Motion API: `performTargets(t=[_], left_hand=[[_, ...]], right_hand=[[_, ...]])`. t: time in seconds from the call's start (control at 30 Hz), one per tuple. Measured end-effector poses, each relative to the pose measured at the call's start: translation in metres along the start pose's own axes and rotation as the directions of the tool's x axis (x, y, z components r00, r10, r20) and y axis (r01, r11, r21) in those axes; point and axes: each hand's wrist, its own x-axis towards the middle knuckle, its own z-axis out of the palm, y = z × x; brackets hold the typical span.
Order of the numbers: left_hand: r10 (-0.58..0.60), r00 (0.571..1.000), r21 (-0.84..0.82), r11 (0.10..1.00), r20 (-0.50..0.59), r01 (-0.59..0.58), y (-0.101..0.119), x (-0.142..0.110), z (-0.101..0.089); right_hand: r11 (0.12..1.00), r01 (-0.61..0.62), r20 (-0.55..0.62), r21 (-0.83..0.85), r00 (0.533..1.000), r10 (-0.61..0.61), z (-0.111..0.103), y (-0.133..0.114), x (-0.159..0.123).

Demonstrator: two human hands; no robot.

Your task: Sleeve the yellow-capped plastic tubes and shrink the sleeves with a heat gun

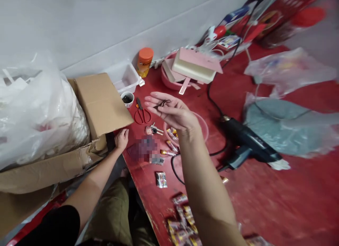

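My right hand (pixel 171 110) is raised above the red table (pixel 265 196), palm up with fingers partly stretched, and a small dark thin piece (pixel 162 104) lies in the fingers. My left hand (pixel 122 138) is curled at the table's left edge, touching a cardboard box (pixel 103 104); what it grips, if anything, is hidden. Under the right hand lie red-handled scissors (pixel 142 114), a bunch of keys (pixel 153 130) and a pink ring-shaped tray (pixel 203 124) holding small packets.
A black heat gun (pixel 246 143) with its cable lies right of centre. A small white cup (pixel 127 98), a white plastic tub (pixel 124 78), an orange-lidded jar (pixel 144 61) and a pink box (pixel 194 65) stand at the back. White plastic bags (pixel 39 108) fill the box. Several small packets (pixel 182 221) lie near the front edge.
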Motion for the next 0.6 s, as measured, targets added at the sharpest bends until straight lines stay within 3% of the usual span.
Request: performTargets(t=[0.07,0.17,0.23,0.3,0.37,0.47,0.53,0.6], left_hand=[[-0.025,1.0,-0.071,0.997,0.006,0.025,0.001,-0.016,-0.011],[-0.072,0.997,-0.181,0.981,0.009,0.072,0.0,-0.059,-0.032],[-0.108,0.994,-0.257,0.961,0.005,0.105,0.0,-0.092,-0.047],[-0.148,0.989,-0.334,0.932,-0.001,0.139,0.0,-0.121,-0.064],[-0.201,0.98,-0.41,0.893,0.003,0.184,0.002,-0.142,-0.083],[-0.304,0.951,-0.519,0.805,0.053,0.286,0.01,-0.161,-0.11],[-0.363,0.926,-0.581,0.732,0.108,0.355,0.022,-0.168,-0.117],[-0.383,0.91,-0.631,0.669,0.162,0.394,0.043,-0.175,-0.109]], right_hand=[[0.995,0.048,-0.099,-0.083,0.993,-0.056,0.01,-0.001,-0.005],[0.953,0.075,-0.296,-0.295,0.941,-0.166,0.029,0.008,0.024],[0.895,-0.013,-0.381,-0.447,0.907,-0.177,0.044,0.017,0.056],[0.846,-0.119,-0.403,-0.521,0.907,-0.121,0.056,0.026,0.081],[0.833,-0.167,-0.41,-0.527,0.909,-0.077,0.06,0.035,0.086],[0.86,-0.191,-0.455,-0.474,0.889,-0.054,0.052,0.05,0.042],[0.886,-0.215,-0.492,-0.41,0.871,-0.016,0.049,0.062,-0.019],[0.912,-0.234,-0.533,-0.338,0.846,0.019,0.057,0.075,-0.09]])
